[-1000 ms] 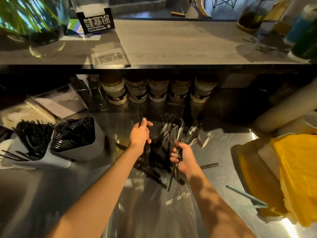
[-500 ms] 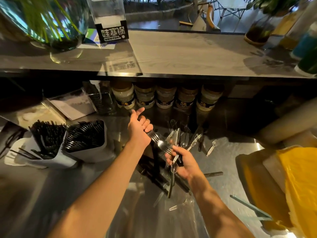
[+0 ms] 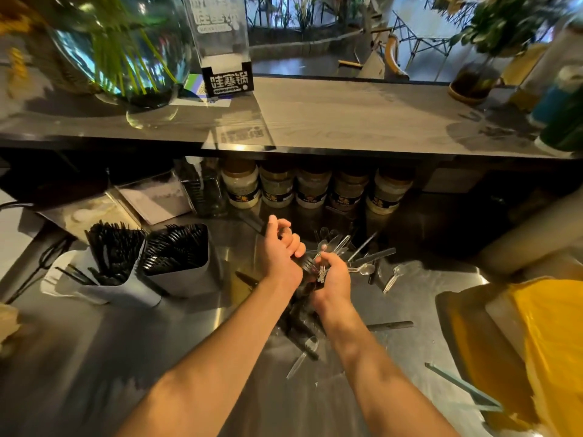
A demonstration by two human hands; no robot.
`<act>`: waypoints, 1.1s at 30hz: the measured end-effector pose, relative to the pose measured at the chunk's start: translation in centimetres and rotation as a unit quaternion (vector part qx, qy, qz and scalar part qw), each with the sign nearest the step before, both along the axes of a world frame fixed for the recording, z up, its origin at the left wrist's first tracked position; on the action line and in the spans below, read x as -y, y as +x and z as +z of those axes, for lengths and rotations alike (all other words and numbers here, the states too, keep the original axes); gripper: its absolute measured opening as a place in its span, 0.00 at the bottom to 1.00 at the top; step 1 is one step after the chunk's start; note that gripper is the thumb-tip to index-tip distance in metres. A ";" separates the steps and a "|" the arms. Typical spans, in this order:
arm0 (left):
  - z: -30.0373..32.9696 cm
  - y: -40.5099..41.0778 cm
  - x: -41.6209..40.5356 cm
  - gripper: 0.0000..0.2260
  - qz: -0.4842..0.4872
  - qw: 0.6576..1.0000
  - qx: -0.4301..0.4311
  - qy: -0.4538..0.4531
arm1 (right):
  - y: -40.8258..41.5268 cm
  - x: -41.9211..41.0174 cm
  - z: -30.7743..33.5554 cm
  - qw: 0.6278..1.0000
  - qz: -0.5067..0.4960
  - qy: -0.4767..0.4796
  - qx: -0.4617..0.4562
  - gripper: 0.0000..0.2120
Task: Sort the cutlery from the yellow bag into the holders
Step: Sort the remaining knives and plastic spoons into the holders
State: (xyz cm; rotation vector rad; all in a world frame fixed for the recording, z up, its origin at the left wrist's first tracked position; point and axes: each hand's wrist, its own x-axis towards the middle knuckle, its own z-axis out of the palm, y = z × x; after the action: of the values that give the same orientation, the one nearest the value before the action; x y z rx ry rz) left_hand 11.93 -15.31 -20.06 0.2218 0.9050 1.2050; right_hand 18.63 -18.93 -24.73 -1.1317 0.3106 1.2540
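Observation:
A heap of black and clear plastic cutlery [image 3: 362,263] lies on the steel counter [image 3: 126,357] in the middle. My left hand [image 3: 280,250] and my right hand [image 3: 334,275] meet over the heap. The right hand grips a bundle of clear forks [image 3: 320,271]. The left hand curls its fingers round dark cutlery beside that bundle; what exactly it holds is hidden. Two white holders [image 3: 186,279] full of black cutlery stand at the left. The yellow bag [image 3: 549,348] lies at the right edge.
A row of jars [image 3: 312,190] stands at the back under a dark shelf [image 3: 347,121] that overhangs the counter. Loose clear spoons [image 3: 394,277] and a black knife [image 3: 391,325] lie around the heap. A brown board [image 3: 473,342] lies under the bag.
My left hand has drawn back from its open reach and closed against my right hand. The bundle of forks has gathered tighter in the right hand. The camera has tilted up.

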 end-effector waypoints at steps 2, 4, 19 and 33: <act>0.3 0.0 0.7 0.17 -0.012 1.000 -0.018 0.011 | -0.3 0.1 1.1 0.999 -0.022 -0.026 0.021 0.08; 0.4 -0.2 1.6 0.17 -0.015 0.999 -0.035 0.022 | -0.4 0.5 1.8 0.998 -0.033 -0.046 0.031 0.08; 2.5 -5.0 4.3 0.14 -0.150 0.944 -0.294 -0.006 | 1.4 7.5 4.5 0.934 0.287 0.214 0.002 0.05; 3.4 -11.6 6.6 0.12 -0.131 0.942 -0.307 0.036 | -4.8 4.7 6.2 0.870 0.455 0.186 0.042 0.14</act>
State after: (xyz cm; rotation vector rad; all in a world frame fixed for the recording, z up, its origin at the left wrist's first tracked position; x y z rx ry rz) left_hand 0.32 -21.96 -16.64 0.7855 1.3212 0.9260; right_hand 13.80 -23.63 -18.55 -0.9985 -0.5980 1.9666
